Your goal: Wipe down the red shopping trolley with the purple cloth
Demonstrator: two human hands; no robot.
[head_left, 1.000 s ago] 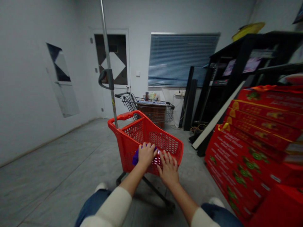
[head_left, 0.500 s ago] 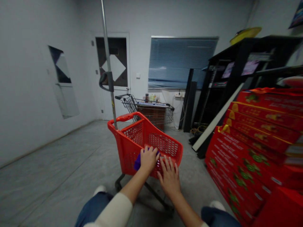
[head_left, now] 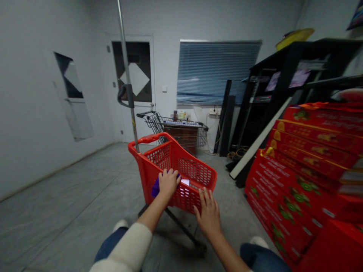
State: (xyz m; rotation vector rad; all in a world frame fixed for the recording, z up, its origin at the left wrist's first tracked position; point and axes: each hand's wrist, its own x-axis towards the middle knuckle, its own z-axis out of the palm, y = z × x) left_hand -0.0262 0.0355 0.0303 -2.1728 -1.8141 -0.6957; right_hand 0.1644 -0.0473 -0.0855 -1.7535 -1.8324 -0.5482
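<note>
Grey concrete floor (head_left: 70, 189) runs under everything, streaked and dull, with a low skirting line along the white left wall (head_left: 28, 94). In that wall is a pale door with a dark diamond-patterned panel (head_left: 73, 96); a second, similar door (head_left: 132, 90) stands in the far wall. A wire shopping cart (head_left: 172, 124) sits before a brown wooden cabinet (head_left: 181, 139), near the far wall and just right of that door. Mid-frame, a red plastic shopping cart (head_left: 147, 166) with a tall metal pole (head_left: 126, 71) stands on the floor. The left hand (head_left: 168, 183) lies curled over a purple item (head_left: 155, 189) at the basket's near left side; whether it grips the item, I cannot tell. A small bright rectangle (head_left: 185, 182) lies just right of that hand, too small to identify. The right hand (head_left: 208, 215) is open, fingers spread, holding nothing, with fingertips at the basket's near wall. A strip of floor separates the cart from stacked red cartons (head_left: 306, 181) at right, which stand before a black shelf unit (head_left: 283, 75) and a leaning white strip (head_left: 261, 138). Wide floor lies left of the cart.
</note>
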